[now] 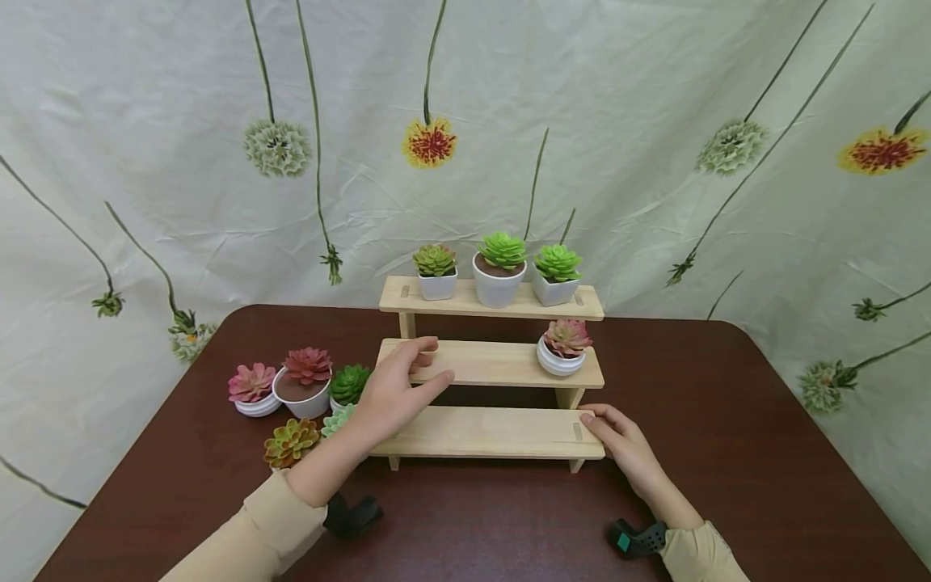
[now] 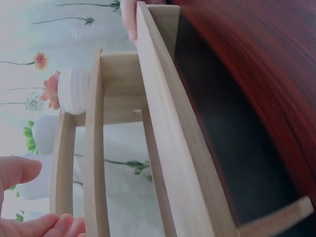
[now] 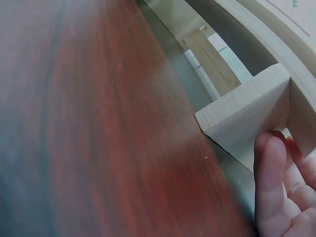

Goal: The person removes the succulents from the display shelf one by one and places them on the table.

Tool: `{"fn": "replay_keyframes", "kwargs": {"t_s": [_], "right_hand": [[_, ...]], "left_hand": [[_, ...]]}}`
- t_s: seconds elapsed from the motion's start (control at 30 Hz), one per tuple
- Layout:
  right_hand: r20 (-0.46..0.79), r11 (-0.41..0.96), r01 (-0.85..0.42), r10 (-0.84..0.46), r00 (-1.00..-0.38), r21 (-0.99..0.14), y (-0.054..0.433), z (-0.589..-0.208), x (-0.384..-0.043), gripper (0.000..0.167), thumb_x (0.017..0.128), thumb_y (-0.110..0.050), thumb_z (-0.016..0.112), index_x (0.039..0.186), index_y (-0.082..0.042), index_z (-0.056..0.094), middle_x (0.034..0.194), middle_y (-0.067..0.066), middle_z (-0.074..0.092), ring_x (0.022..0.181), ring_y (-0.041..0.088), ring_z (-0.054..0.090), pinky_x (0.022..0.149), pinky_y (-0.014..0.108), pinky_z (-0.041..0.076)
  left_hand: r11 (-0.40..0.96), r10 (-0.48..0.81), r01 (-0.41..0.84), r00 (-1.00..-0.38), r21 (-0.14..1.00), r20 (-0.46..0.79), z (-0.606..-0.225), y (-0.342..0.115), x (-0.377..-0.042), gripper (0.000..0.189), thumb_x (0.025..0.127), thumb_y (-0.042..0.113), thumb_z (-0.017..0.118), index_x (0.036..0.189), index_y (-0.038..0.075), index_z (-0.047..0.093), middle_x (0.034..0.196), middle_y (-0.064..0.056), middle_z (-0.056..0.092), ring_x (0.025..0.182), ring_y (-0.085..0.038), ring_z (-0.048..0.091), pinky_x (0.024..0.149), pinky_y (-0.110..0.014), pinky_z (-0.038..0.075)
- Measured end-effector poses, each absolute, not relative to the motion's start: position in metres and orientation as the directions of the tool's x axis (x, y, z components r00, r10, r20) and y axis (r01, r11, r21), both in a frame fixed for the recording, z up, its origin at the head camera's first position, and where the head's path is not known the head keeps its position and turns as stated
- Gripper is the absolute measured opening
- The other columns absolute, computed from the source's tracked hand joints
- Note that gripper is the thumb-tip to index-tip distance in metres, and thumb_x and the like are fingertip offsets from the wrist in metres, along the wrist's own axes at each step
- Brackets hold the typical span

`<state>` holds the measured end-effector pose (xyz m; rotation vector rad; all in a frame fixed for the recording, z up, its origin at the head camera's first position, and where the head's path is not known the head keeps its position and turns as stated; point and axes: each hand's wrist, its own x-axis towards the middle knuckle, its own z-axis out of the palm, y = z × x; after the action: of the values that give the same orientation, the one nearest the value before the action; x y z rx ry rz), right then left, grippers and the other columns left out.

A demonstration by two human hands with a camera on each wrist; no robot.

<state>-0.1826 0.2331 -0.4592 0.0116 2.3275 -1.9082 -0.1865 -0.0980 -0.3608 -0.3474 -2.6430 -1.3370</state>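
Observation:
A three-tier wooden plant stand [image 1: 483, 431] stands on the table. My left hand [image 1: 396, 394] is over the left end of its middle tier, thumb and fingers apart, holding nothing; in the left wrist view the thumb [image 2: 19, 171] and fingertips show beside the upper tiers. With thumb on top and fingers at the edge, my right hand [image 1: 631, 453] grips the right end of the bottom tier. A pink succulent in a white pot [image 1: 562, 347] sits at the middle tier's right end. Three potted green succulents, the middle one in a round pot [image 1: 499, 279], line the top tier.
Left of the stand several potted succulents are grouped on the dark red-brown table [image 1: 727, 420]: a pink one [image 1: 253, 386], a dark red one [image 1: 305, 376], a green one [image 1: 350, 384] and an orange-green one [image 1: 291, 442]. A flower-printed cloth [image 1: 618, 97] hangs behind.

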Motion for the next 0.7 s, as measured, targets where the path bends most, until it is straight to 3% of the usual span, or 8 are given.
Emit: {"fn": "replay_keyframes", "kwargs": {"t_s": [0.7], "right_hand": [[-0.118,0.188,0.102,-0.075,-0.990,-0.977,0.232,-0.457,-0.182,0.039,0.095,-0.025,0.056,0.121,0.004,0.054,0.102,0.011,0.057,0.081,0.015,0.059,0.067,0.027,0.050]], "left_hand": [[0.549,0.217,0.313,-0.949,0.775,0.230,-0.359,-0.047,-0.199,0.057,0.084,0.027,0.068,0.132,0.004,0.050,0.123,-0.008,0.057,0.110,-0.021,0.055,0.091,-0.040,0.043]]}}
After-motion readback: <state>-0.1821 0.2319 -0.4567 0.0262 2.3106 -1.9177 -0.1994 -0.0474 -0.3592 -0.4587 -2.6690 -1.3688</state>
